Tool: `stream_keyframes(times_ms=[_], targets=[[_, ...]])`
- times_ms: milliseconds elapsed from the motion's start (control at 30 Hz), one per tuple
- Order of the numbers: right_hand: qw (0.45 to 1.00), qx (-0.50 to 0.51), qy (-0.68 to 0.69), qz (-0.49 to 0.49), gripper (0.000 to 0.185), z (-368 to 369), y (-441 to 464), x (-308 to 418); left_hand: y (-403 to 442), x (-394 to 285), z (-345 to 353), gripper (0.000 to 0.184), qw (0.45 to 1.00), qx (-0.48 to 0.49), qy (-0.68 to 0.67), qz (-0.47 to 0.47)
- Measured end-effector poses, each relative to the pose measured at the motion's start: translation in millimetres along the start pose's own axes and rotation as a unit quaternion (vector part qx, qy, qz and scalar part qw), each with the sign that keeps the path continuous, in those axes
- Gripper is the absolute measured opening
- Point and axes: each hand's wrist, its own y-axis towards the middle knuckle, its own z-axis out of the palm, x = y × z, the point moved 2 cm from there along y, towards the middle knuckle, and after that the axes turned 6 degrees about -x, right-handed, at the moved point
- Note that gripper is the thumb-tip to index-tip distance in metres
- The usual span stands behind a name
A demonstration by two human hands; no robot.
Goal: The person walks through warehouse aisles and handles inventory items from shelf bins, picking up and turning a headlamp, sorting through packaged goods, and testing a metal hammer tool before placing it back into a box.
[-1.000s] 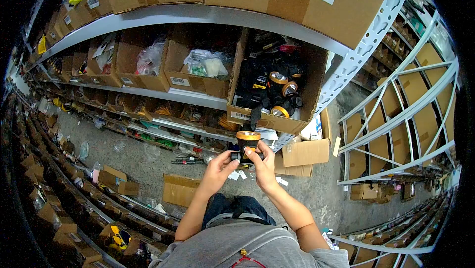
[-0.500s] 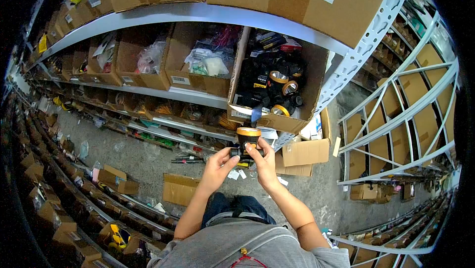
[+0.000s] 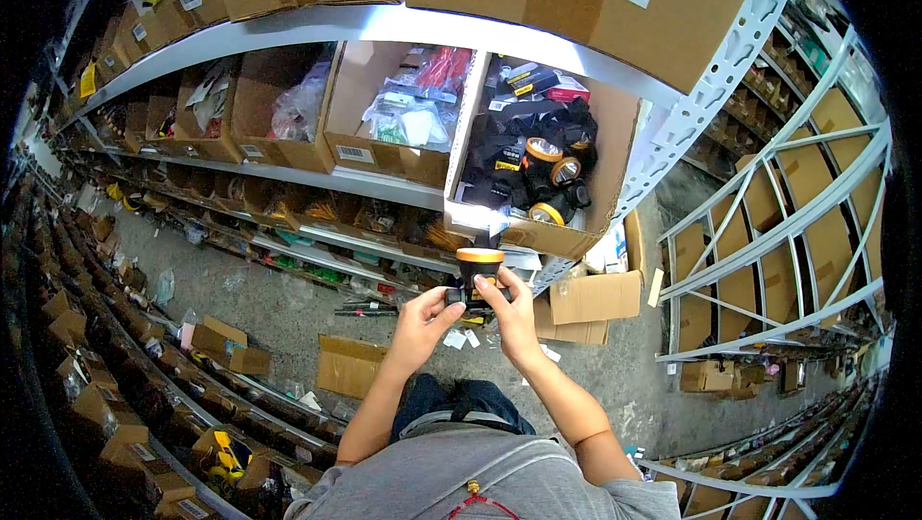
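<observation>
A black headlamp (image 3: pixel 479 268) with an orange rim is held between both hands, its lens end turned toward the shelf. My left hand (image 3: pixel 425 321) pinches its left side with thumb and fingers. Around its right side my right hand (image 3: pixel 512 309) is closed, the thumb on the front of the body. Just beyond the lamp, an open cardboard box (image 3: pixel 547 237) on the shelf holds several similar headlamps (image 3: pixel 565 170), black straps and small packets. Bright light falls on this box and the shelf edge above it.
Boxes with plastic-bagged goods (image 3: pixel 408 117) line the shelf to the left. A perforated white upright (image 3: pixel 711 88) stands at right. Flattened cardboard (image 3: pixel 351 366) and an opened carton (image 3: pixel 595 297) lie low down near the floor. Another rack (image 3: pixel 778 232) is at far right.
The lamp's front has tilted slightly toward the shelf. The box of headlamps, the neighbouring box and the shelf edge have become much brighter. Both hands keep their hold.
</observation>
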Motion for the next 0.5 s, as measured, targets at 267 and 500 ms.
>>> stream_keyframes(times_ms=[267,500], targets=[[1.0,-0.014,-0.005,-0.01,0.024,-4.1,-0.5,-10.4,-2.3,5.7,-1.9,0.019,1.0,0.014,0.019,-0.011],[0.999,-0.012,0.036,0.024,0.022,0.6,-4.9,1.2,-1.0,5.1,-1.5,0.02,1.0,0.014,0.007,-0.006]])
